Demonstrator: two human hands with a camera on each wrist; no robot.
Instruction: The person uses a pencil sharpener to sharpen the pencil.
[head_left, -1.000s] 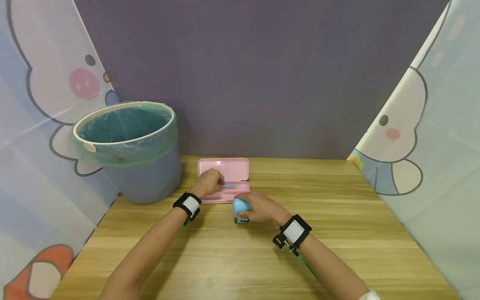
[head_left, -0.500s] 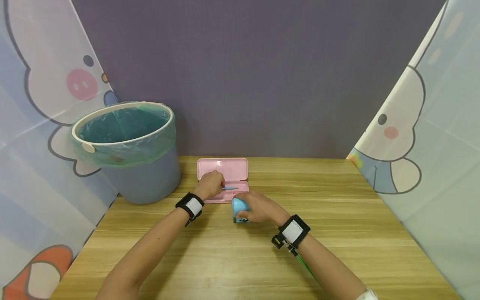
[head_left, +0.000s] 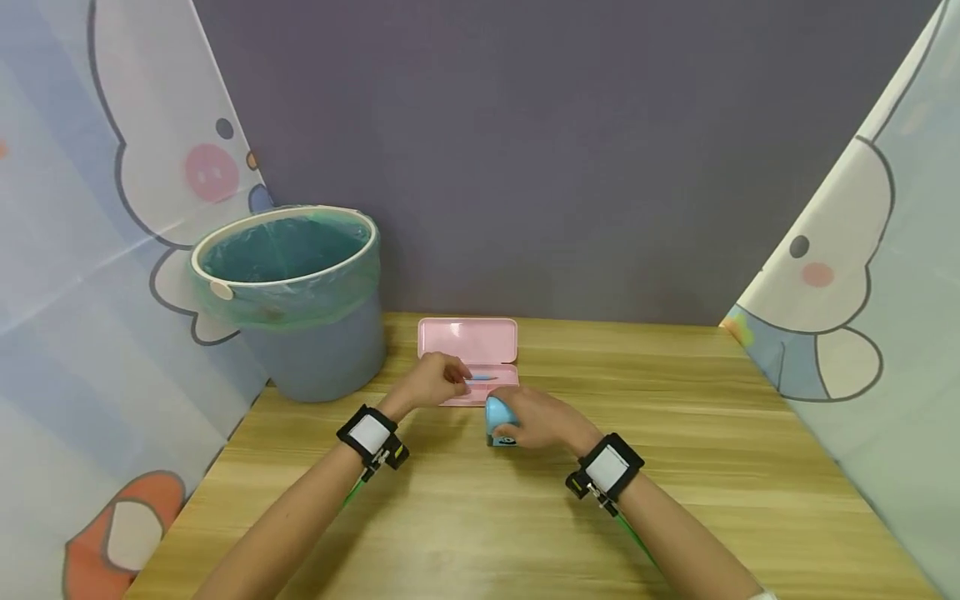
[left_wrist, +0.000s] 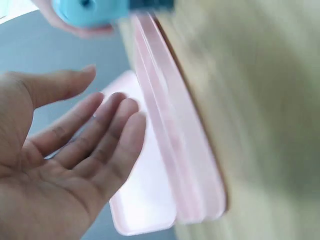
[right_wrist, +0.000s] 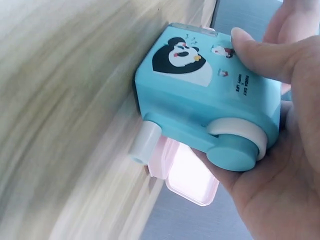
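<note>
My right hand (head_left: 546,419) grips a light-blue crank pencil sharpener (right_wrist: 200,95) with a panda print, thumb on one face and fingers round the other side. The sharpener stands upright on the table, just in front of a pink pencil case (head_left: 467,340) whose lid lies back. A blue pencil (head_left: 482,378) lies in the case's tray, partly behind my left fingers in the head view. My left hand (left_wrist: 75,145) hovers at the case's left front with its fingers loosely bent and parted, palm in sight of its wrist camera, holding nothing.
A grey-blue bin (head_left: 322,350) with a plastic liner stands at the table's back left. Behind the wooden table (head_left: 637,375) rises a dark grey wall, and printed cartoon sheets border both sides. Straps with cameras sit on both wrists.
My left hand has let go of the pencil in the case and drawn back slightly, its fingers loosening. The right hand still holds the sharpener in place. The head view has shifted slightly left.
</note>
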